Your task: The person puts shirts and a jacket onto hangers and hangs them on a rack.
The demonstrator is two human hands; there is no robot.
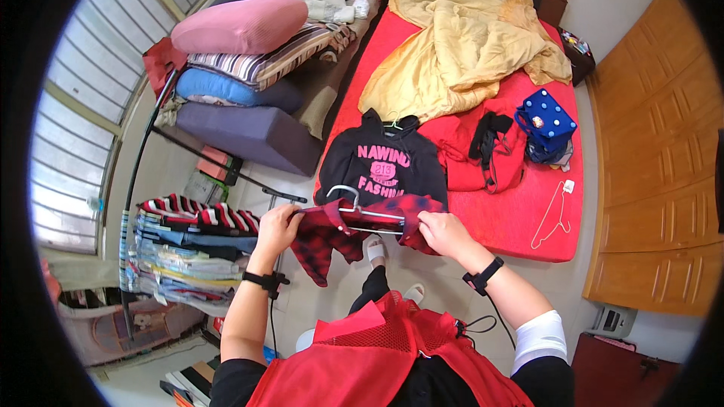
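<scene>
I hold a red and black plaid shirt (326, 235) on a metal hanger (354, 207) in front of me. My left hand (276, 227) grips the shirt's left shoulder and my right hand (443, 232) grips its right shoulder. Both wrists wear black bands. Just beyond the shirt, a black hoodie (383, 164) with pink print lies on a hanger at the edge of the red bed (520, 215).
A yellow blanket (460, 45), red clothes (483, 154), a blue dotted bag (547, 120) and an empty hanger (549, 215) lie on the bed. A clothes rack (185, 245) with hung garments stands at left. Stacked pillows (241, 53) sit behind it. Wooden wardrobe doors (656, 158) are at right.
</scene>
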